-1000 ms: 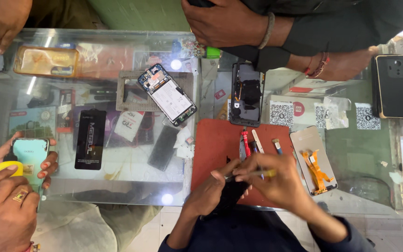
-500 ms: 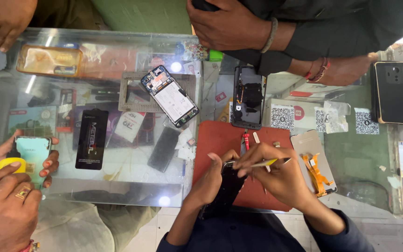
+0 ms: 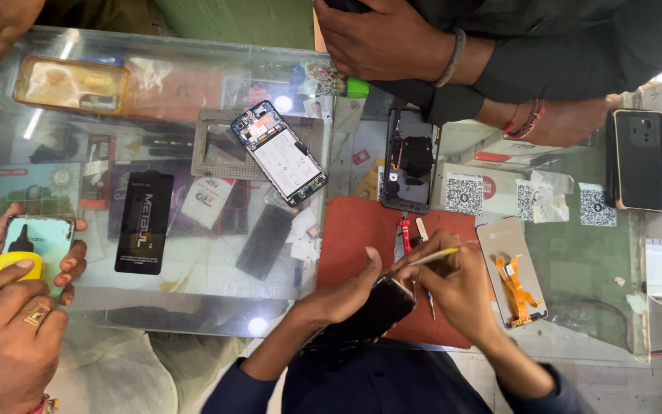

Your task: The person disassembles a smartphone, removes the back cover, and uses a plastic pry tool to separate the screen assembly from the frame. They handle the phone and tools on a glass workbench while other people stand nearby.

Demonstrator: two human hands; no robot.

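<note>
My left hand (image 3: 344, 295) is closed around a dark phone (image 3: 383, 305), holding it tilted over the near edge of the red work mat (image 3: 358, 230). My right hand (image 3: 457, 285) pinches a thin yellowish tool (image 3: 437, 256), possibly tweezers, with its tip just above the phone. A display panel with an orange flex cable (image 3: 512, 280) lies just beside my right hand. An opened phone (image 3: 279, 153) rests on the glass counter (image 3: 193, 268).

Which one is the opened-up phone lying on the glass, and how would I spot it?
Find the glass counter, then the grey rectangular frame near its top middle. The opened phone lies tilted across that frame's right side. Unlike the black phones around it, its back is off, showing a white battery and a blue board at the top.
</note>
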